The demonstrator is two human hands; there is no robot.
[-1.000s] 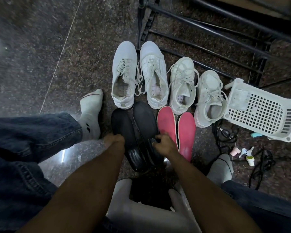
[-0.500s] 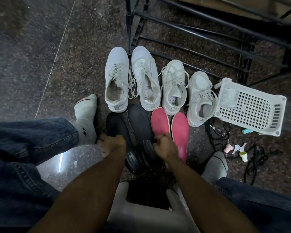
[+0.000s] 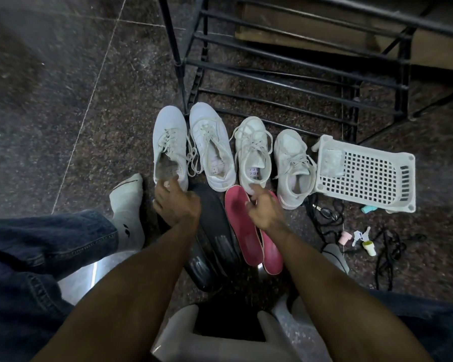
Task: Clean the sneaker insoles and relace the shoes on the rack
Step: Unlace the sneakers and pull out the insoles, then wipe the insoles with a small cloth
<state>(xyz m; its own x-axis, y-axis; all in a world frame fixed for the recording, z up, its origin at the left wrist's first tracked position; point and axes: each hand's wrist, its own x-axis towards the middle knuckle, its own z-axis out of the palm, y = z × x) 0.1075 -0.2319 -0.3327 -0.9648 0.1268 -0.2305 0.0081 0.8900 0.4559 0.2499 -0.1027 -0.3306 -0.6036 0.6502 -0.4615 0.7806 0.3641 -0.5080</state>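
Observation:
Several white sneakers stand in a row on the floor: the leftmost sneaker [image 3: 170, 147], a second sneaker [image 3: 211, 147], a third sneaker [image 3: 252, 150] and a fourth sneaker [image 3: 293, 165]. In front of them lie two black insoles [image 3: 216, 228] and two pink insoles [image 3: 242, 220]. My left hand [image 3: 175, 202] reaches forward, its fingertips at the heel of the leftmost sneaker. My right hand [image 3: 263, 207] hovers over the pink insoles, fingers extended toward the third sneaker's heel. Neither hand holds anything.
A black metal shoe rack [image 3: 285, 66] stands behind the sneakers. A white perforated basket [image 3: 403, 178] lies at the right, with black laces [image 3: 387, 246], small bottles [image 3: 369, 248] and scissors [image 3: 330, 215] on the floor near it. My socked feet flank a white stool [image 3: 220, 335].
Both hands have left the black insoles and moved forward, the left to the leftmost sneaker's heel, the right over the pink insoles toward the third sneaker. The camera tilted up.

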